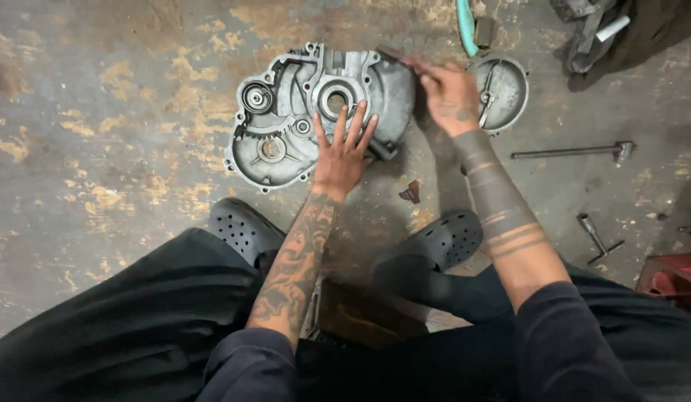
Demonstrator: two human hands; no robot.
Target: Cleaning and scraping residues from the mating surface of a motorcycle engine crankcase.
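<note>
On the floor, the engine casing [301, 123] lies under the flat, open left hand [341, 152]; the right hand [451, 93] pinches its upper edge.

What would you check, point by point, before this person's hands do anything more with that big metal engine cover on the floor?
1. Engine cover lies flat on the floor, inner side up: ok.
2. Left hand pressed on it, fingers spread, steadying it: ok.
3. Right hand at the cover's upper right edge, pinching something small and dark: cannot tell what it is.
4. Round metal cover sits close beside the right hand, could get knocked: not ok.
5. T-handle wrench and smaller tool lie loose to the right, apart from the hands: ok.
6. Feet in black clogs close below the cover: ok.
</note>
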